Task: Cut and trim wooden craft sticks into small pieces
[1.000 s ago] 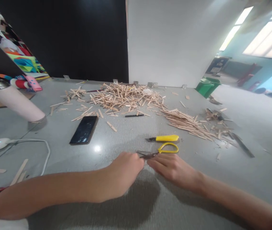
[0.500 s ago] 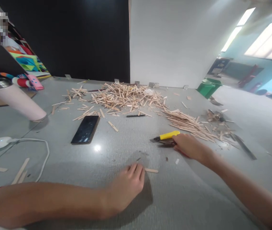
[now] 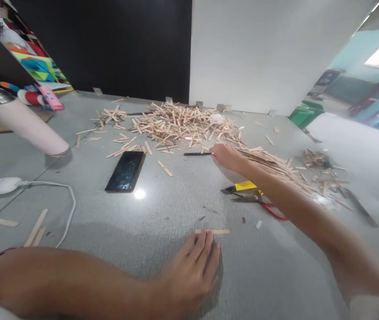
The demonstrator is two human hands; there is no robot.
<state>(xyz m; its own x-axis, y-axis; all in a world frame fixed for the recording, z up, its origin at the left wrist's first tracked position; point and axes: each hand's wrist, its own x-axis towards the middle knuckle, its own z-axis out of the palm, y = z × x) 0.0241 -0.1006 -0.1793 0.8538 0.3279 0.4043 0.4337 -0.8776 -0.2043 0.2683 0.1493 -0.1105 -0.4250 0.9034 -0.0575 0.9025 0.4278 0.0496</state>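
My left hand (image 3: 196, 266) lies low on the table with its fingers stretched out. Its fingertips rest on a wooden craft stick (image 3: 221, 231), whose middle part they cover. Farther back, my right hand (image 3: 224, 156) has its fingers closed at the right end of a thin black pen (image 3: 196, 154), which lies flat on the table. Below the right forearm lie a yellow utility knife (image 3: 245, 186) and scissors with red handles (image 3: 272, 212); the arm partly covers the knife. Behind the right hand, craft sticks form a large loose pile (image 3: 176, 124).
A dark phone (image 3: 125, 172) lies left of centre. A white plug-like device (image 3: 2, 186) with a cable and a pink tumbler (image 3: 25, 124) are at the left. More sticks are stacked at the right (image 3: 272, 164), near a flat metal strip (image 3: 361, 208). Black and white panels stand behind.
My right hand has left the knife and scissors and moved up and left to the pen. The left hand's fingers have straightened onto the stick. The view has shifted slightly.
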